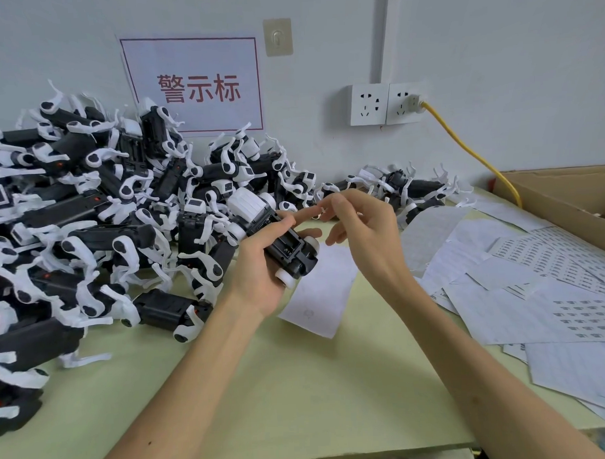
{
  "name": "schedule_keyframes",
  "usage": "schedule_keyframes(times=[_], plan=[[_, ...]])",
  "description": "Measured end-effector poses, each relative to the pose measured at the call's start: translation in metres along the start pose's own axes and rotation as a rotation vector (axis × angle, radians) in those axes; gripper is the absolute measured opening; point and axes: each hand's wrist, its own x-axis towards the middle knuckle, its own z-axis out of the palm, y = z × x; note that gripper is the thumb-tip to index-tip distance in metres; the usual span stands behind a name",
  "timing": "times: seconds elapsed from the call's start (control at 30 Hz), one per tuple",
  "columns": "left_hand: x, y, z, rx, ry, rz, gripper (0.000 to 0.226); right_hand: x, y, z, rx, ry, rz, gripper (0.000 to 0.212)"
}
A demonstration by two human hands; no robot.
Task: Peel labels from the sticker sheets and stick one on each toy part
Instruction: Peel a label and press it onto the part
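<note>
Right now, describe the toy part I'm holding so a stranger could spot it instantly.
Start at the big heap of black-and-white plastic toy parts on the pale green table. At its right edge, the left hand grips one black toy body with white wheels. Only this one is held.

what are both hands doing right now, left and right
Left hand: grip closed round the black and white toy part.
Right hand: thumb and forefinger pinch a small white label, as far as can be told.
</note>
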Motion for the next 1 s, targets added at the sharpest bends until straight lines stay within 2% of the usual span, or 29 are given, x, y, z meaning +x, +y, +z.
schedule_keyframes(times=[0.07, 0.2, 0.3, 0.47, 0.73, 1.0], plan=[[0.001, 0.0, -0.001, -0.012, 0.007, -0.001, 0.026, 0.001, -0.002, -0.001, 0.056, -0.023, 0.027, 0.029], [0.002, 0.0, -0.003, 0.012, 0.009, 0.003, 0.026, 0.001, 0.0, -0.002, 0.007, -0.08, 0.016, 0.014], [0.004, 0.001, -0.003, -0.006, 0.083, -0.015, 0.024, 0.001, 0.003, 0.0, -0.041, -0.093, 0.019, 0.008], [0.003, 0.002, -0.001, 0.101, 0.139, -0.014, 0.025, 0.0, 0.009, 0.003, -0.194, -0.084, -0.067, 0.016], [0.002, 0.002, -0.001, 0.136, 0.197, -0.032, 0.022, 0.002, 0.009, 0.003, -0.204, -0.057, -0.064, 0.015], [0.003, 0.0, -0.002, 0.238, 0.186, -0.003, 0.038, 0.002, 0.008, 0.002, -0.24, -0.036, -0.037, 0.021]])
